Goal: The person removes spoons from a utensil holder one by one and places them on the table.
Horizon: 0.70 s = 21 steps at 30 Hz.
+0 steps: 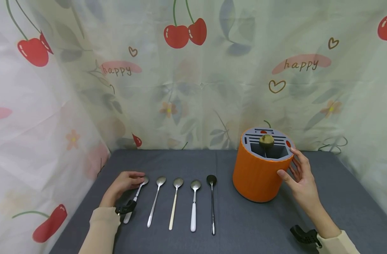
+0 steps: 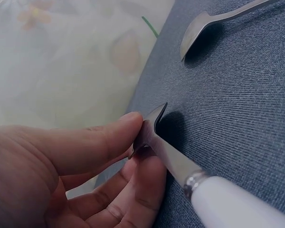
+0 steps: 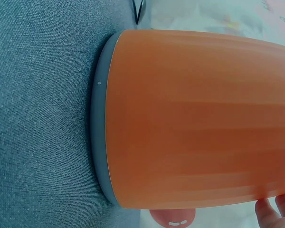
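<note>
At the left end of a row of utensils, my left hand [image 1: 126,182] pinches the bowl end of a white-handled spoon [image 2: 180,164] between thumb and fingers. The spoon's handle slants toward me along the table. Over on the right, my right hand [image 1: 303,181] touches the side of an orange round utensil holder [image 1: 258,176], thumb at the front and fingertips near the top rim. The holder stands upright, with a grey slotted top. A utensil with a rounded golden head [image 1: 266,141] sticks up from its large front opening; its lower part is hidden inside.
Several more spoons lie in a row between my hands: a silver one [image 1: 156,201], a cream-handled one [image 1: 173,203], a white-handled one [image 1: 193,208] and a dark one [image 1: 212,204]. A patterned curtain [image 1: 193,88] hangs behind the grey cloth-covered table [image 1: 244,229].
</note>
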Motion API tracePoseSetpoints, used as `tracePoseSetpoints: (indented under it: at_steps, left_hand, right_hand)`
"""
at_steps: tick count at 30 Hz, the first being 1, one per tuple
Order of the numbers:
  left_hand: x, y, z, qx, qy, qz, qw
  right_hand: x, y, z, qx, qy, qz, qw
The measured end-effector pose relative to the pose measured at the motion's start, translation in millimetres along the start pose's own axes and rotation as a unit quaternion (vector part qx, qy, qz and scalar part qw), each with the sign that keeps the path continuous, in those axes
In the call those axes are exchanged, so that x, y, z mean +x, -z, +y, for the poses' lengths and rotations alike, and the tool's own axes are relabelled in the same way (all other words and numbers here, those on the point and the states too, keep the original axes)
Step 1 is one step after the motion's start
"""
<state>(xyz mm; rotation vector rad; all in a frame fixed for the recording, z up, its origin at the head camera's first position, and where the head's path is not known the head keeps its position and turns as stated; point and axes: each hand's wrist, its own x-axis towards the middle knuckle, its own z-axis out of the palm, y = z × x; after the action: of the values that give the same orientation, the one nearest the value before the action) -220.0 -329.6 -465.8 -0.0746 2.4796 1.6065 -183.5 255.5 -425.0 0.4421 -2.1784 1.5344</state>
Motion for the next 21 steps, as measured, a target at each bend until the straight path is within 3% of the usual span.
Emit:
tracePoseSetpoints:
  at_steps: [9,16,21]
  left_hand:
    - [0.9,-0.3,0.0,0.019,0.012,0.012,0.9997]
    - [-0.6,1.9,5.9,0.026,0.026,0.056,0.9977]
    - [-0.1,2.2,20.4,-0.011,-0.015,0.081,0.9966]
  right_hand:
    - [-0.1,-0.2,-0.8,-0.001,-0.004,-0.003,1.0]
    - [0.4,-0.7,-0.2,0.004,0.0,-0.002,1.0]
    - [0.2,-0.1,0.6,0.016,0.003,-0.001,1.0]
